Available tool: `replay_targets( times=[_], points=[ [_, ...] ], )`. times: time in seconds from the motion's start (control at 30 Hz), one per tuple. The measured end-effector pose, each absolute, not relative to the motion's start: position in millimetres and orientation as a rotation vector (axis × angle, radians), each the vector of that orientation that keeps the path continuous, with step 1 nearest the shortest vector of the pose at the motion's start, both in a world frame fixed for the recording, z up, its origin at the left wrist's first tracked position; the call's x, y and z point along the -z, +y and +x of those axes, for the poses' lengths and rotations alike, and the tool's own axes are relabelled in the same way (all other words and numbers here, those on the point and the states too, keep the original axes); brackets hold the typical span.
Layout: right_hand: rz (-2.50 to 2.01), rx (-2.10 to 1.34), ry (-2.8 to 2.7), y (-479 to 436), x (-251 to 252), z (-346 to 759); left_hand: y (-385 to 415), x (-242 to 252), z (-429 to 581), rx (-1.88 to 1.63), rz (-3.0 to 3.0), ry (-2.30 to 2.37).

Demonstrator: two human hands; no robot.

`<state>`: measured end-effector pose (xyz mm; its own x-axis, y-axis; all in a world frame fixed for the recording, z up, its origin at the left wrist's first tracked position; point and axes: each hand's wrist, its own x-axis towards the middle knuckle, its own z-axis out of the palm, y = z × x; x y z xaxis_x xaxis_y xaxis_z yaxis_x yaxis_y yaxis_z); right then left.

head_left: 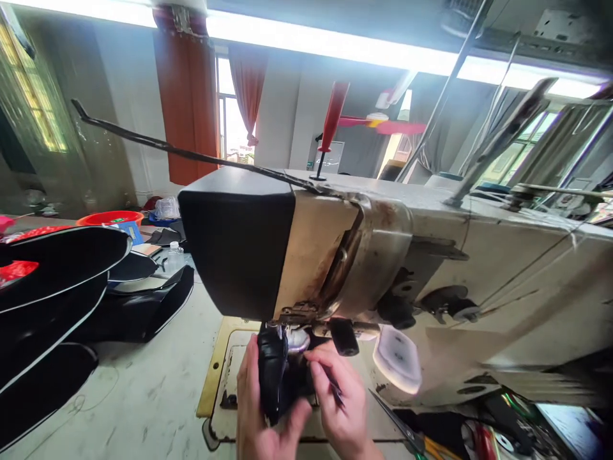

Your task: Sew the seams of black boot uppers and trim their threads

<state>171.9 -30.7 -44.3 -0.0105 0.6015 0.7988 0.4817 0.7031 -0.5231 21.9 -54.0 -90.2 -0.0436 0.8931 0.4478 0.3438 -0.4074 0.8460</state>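
Note:
A large worn sewing machine (431, 255) fills the middle and right of the view, its head black at the left end. Under the head, my left hand (261, 415) grips a folded black glossy piece (272, 377) with fingers and thumb round it. My right hand (338, 402) is beside it, fingers pinched together on the black material near the needle area; a thin dark tool seems to lie between its fingers, though I cannot make it out clearly.
Stacked black pieces with white edging (52, 300) lie on the table at left. A red basin (110, 218) and a small bottle (175, 252) stand behind them. Scissors (402, 427) and clutter lie at the lower right. A thin black lever (182, 152) juts left above the machine.

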Motion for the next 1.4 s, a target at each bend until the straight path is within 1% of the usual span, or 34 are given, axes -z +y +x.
replay_targets(
  times=[0.07, 0.13, 0.23, 0.3, 0.47, 0.6, 0.83, 1.1, 1.27, 1.4],
  points=[
    [-0.906, -0.181, -1.634, -36, 43, 167, -51, 94, 15, -1.472, 1.897, 1.383],
    [-0.894, -0.191, -1.67, -39, 39, 163, -45, 88, -2, -1.38, 2.199, 1.364],
    [-0.883, -0.12, -1.741, -40, 34, 160, -40, 70, -28, -1.218, 2.611, 1.291],
    [-0.884, -0.021, -1.783, -37, 33, 160, -41, 59, -36, -1.248, 2.724, 1.247],
    [-0.886, 0.288, -1.969, -23, 35, 167, -45, 52, -33, -1.47, 2.741, 1.152],
    [-0.748, 0.387, -2.12, -17, 32, 174, -43, 55, -34, -1.512, 2.717, 1.054],
    [-0.736, 0.368, -2.225, -12, 29, 178, -33, 60, -40, -1.48, 2.812, 1.045],
    [-0.828, 0.306, -2.146, -13, 22, 176, -26, 47, -35, -1.561, 2.94, 1.041],
    [-0.895, 0.258, -2.174, -15, 21, 178, -14, 51, -32, -1.66, 2.993, 0.996],
    [-0.965, 0.17, -2.124, -13, 25, 180, -11, 53, -31, -1.66, 3.004, 0.984]
  ],
)
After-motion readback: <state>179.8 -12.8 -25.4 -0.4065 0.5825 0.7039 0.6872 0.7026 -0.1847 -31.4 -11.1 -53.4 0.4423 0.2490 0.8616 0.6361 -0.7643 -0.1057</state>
